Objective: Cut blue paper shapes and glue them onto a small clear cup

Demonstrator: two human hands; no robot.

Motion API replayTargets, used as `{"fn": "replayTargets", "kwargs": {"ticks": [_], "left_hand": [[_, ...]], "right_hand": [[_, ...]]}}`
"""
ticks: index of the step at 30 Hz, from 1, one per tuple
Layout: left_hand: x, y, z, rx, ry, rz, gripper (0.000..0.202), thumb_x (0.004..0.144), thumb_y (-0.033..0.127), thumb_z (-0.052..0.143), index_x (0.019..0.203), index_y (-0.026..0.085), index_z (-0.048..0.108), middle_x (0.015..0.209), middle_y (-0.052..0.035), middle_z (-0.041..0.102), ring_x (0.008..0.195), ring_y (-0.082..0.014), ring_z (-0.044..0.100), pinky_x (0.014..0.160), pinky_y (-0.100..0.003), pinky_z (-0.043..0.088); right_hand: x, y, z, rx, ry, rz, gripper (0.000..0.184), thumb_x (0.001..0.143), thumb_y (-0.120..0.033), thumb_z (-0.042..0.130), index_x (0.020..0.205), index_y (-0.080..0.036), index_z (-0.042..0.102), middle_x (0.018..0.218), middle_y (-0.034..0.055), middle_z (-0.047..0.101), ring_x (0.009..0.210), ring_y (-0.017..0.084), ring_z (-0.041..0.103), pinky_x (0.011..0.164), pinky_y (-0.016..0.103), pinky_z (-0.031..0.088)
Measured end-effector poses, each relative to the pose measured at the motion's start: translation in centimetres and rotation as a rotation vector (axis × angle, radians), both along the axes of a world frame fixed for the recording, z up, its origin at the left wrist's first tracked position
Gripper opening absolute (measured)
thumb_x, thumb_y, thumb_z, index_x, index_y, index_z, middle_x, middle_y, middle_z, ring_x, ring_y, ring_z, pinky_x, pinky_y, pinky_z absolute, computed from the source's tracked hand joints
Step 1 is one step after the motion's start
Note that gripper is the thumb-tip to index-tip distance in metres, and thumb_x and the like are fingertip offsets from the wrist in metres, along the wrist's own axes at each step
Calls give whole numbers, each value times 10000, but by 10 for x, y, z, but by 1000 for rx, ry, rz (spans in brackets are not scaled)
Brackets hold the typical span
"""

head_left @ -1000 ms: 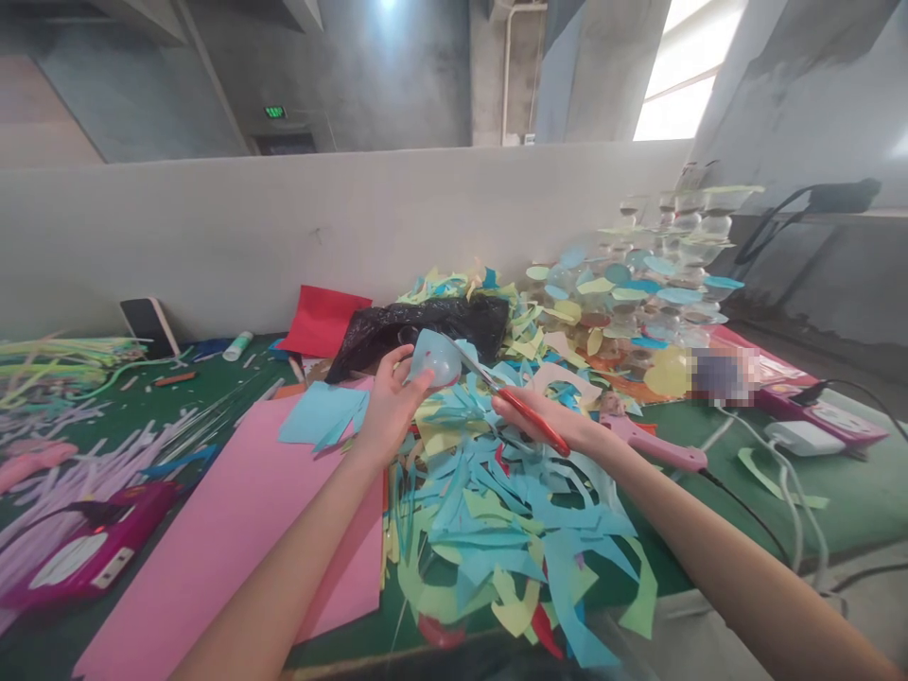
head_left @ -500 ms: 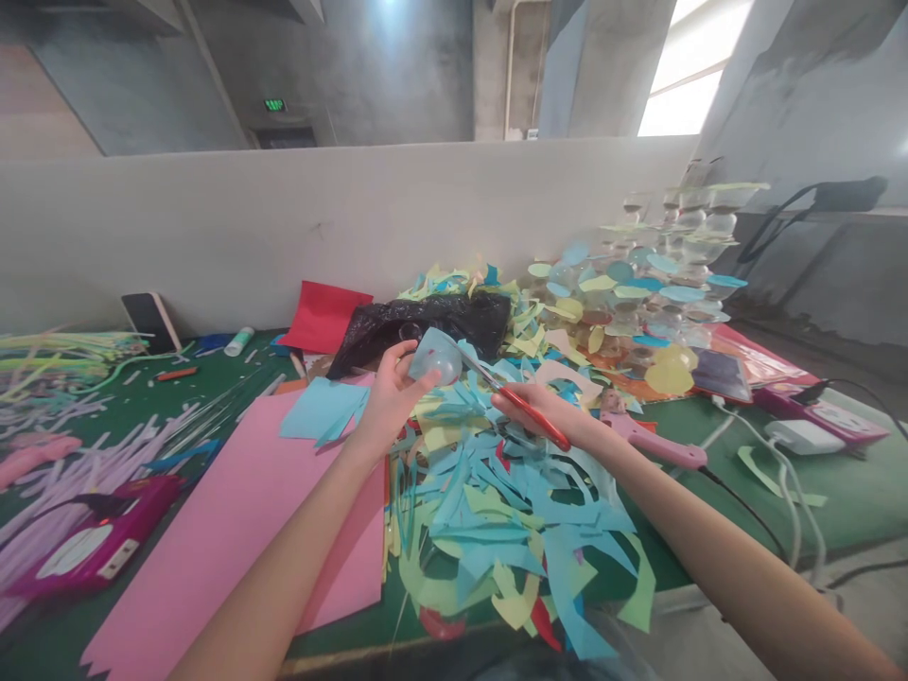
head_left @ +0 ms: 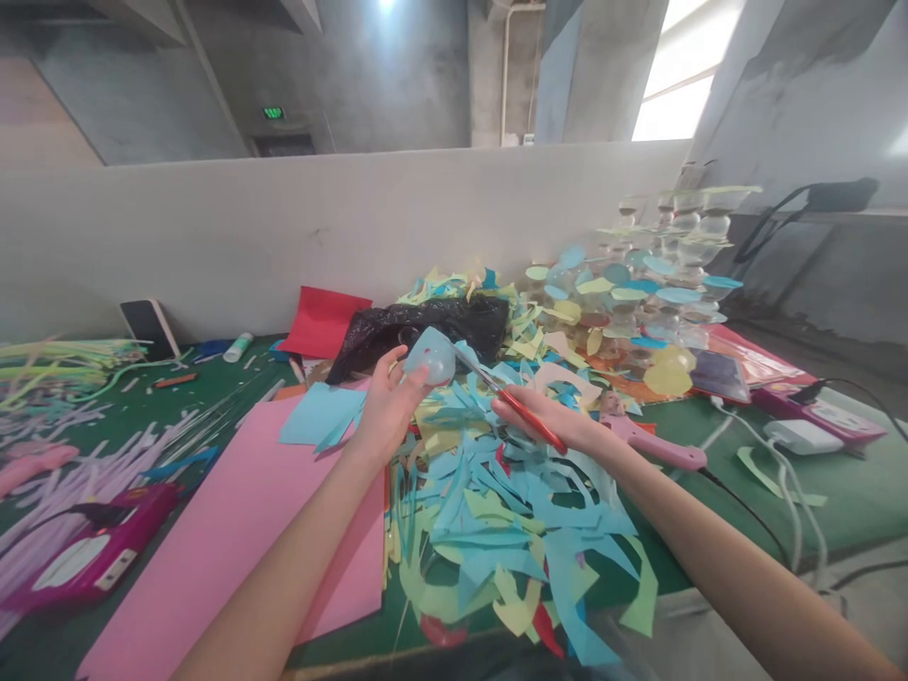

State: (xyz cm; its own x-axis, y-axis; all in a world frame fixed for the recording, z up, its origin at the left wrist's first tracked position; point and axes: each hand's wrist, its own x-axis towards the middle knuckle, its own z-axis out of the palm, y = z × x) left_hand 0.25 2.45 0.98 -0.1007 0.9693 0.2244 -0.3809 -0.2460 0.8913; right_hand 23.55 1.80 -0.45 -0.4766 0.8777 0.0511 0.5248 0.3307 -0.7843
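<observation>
Left hand (head_left: 387, 416): grasping a blue dome (head_left: 430, 356), fingers covering part of it
Right hand (head_left: 560, 421): clenched on red scissors (head_left: 529, 421), blades reaching the dome
Dome's place: held above paper scraps (head_left: 497, 530), before a black bag (head_left: 418, 331)
Blade tips: hard to make out
Pink sheet (head_left: 241, 530): one, beside the left arm
</observation>
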Motion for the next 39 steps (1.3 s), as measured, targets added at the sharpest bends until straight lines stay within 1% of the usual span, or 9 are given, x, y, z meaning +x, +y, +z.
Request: {"fn": "replayTargets", "kwargs": {"ticks": [2,5,9,17,20,23,26,31,39], "left_hand": [[1,0,-1,-4,-10,-13,510,681,270,793,1104,224,513,1135,-54,614,1044,-192,626,929,-369,523],[2,-2,-3,-2,-7,-46,526,690,271,791,1132,221,509,1153,-54,615,1000,-171,640,924,-346,527],[4,-4,-3,-6,17,-61,555,676,278,801,1141,219,504,1169,-58,614,962,-166,646,907,-348,536],[6,-4,-3,9,37,-61,512,686,317,789,1108,225,515,1277,-73,557,1135,-224,594,964,-376,513],[6,-5,-2,-7,26,-61,512,678,314,794,1103,228,521,1272,-72,566,1162,-233,579,980,-380,504],[8,-6,-2,-15,-3,-61,515,669,306,801,1091,224,518,1214,-62,601,1155,-227,583,1003,-397,483],[10,-6,-3,-14,-29,-63,524,662,301,807,1089,216,514,1179,-57,616,1138,-214,588,1019,-401,465],[11,-6,-6,-23,-3,-58,501,675,342,795,1067,213,512,1170,-64,615,1133,-215,591,1026,-403,451],[9,-7,-4,-8,49,-66,464,711,359,760,1067,222,496,1222,-72,588,1119,-224,601,1000,-434,474]], "right_hand": [[0,0,-1,26,-7,32,478,851,-682,450,777,-217,371,649,-53,407,552,103,362,515,251,312],[0,-1,-1,25,-50,27,474,866,-682,426,801,-214,391,658,-44,435,563,111,386,525,257,329],[-1,-2,1,-6,-42,3,482,846,-685,469,799,-208,422,655,-43,450,556,109,400,510,247,323],[-3,-4,4,-99,40,-24,516,825,-711,469,726,-211,396,578,-61,388,483,87,345,452,230,276],[-3,-3,3,-68,33,-19,509,837,-697,465,709,-209,396,584,-53,396,493,91,350,464,233,277],[-4,-2,1,-29,37,-15,505,844,-683,466,693,-211,372,596,-47,384,510,95,347,468,233,273],[-5,1,-3,-8,58,-11,521,853,-699,424,683,-212,351,609,-41,361,527,99,341,465,229,275],[-5,1,-3,-14,64,5,539,856,-723,374,686,-212,345,617,-39,345,540,100,327,459,229,287],[-5,1,-2,14,43,-5,540,854,-716,396,666,-212,348,600,-37,367,525,101,344,449,225,293]]}}
